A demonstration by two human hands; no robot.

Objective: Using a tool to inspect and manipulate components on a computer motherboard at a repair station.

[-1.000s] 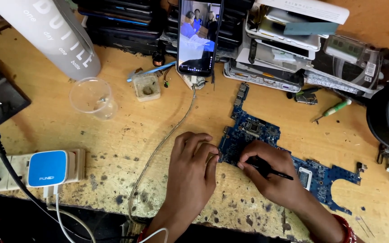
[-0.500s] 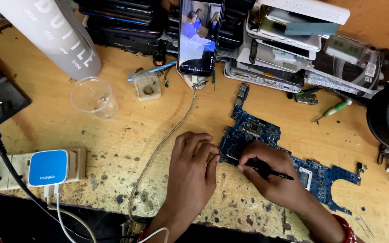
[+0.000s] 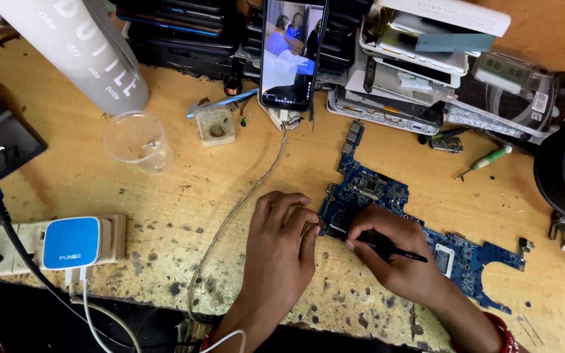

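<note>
1. Head view: the right hand (image 3: 397,252) is closed in a pen-style pinch on a thin black tool (image 3: 393,247), whose tip meets the left end of the blue board (image 3: 387,196).
2. The left hand (image 3: 281,245) lies knuckles up on the desk (image 3: 165,189), its fingertips (image 3: 310,225) pressed against the board's left edge. It seems to steady the board rather than grip it; whether anything sits under the fingers I cannot tell.
3. The board lies flat near the desk's front edge, right of centre, running from a narrow tongue at the back down to a notched right end.
4. I judge it light, thin and stiff, but fragile: small parts and bare contacts cover its face, so it is best held by the bare edges or corners, never flexed or pressed on the chips.
5. The tool looks slim and light, and its fine tip could slip on the smooth board.
6. Farther out: a grey cable (image 3: 243,202) runs back to a propped phone (image 3: 293,52); a clear cup (image 3: 137,140) stands toward the left, a green screwdriver (image 3: 488,160) toward the right.
</note>
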